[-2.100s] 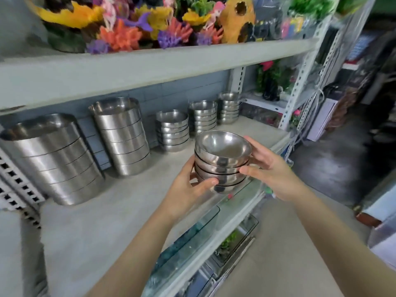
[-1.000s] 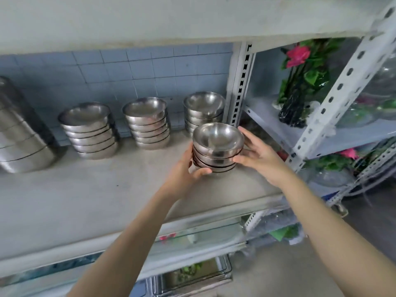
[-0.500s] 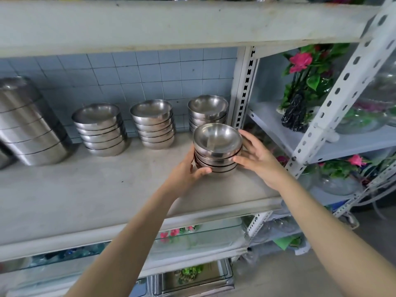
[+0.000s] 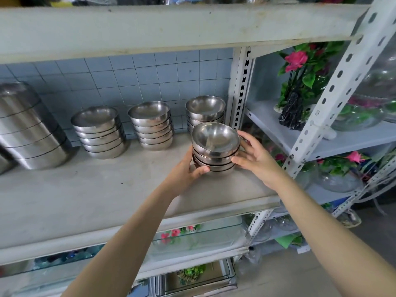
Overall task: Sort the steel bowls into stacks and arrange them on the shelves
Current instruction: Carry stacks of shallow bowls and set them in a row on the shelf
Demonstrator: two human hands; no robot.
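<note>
A small stack of steel bowls (image 4: 215,146) rests on the grey shelf (image 4: 85,194), near its right end. My left hand (image 4: 188,170) cups the stack's left side with the thumb under its base edge. My right hand (image 4: 255,159) touches its right side with fingers spread. Behind it along the tiled wall stand three more stacks of bowls: a right stack (image 4: 204,112), a middle stack (image 4: 151,125) and a left stack (image 4: 99,131). A tall stack of large steel bowls (image 4: 27,127) stands at the far left.
A white perforated upright (image 4: 241,86) borders the shelf on the right. Beyond it, a second rack (image 4: 334,86) holds artificial flowers (image 4: 300,82) and glass bowls. The shelf above (image 4: 171,26) hangs low overhead. Glass tanks (image 4: 192,234) sit on the shelves below.
The stack went from the shelf's front edge to deeper on the shelf, in front of the right rear stack. Both hands stayed on it, and the view came closer.
</note>
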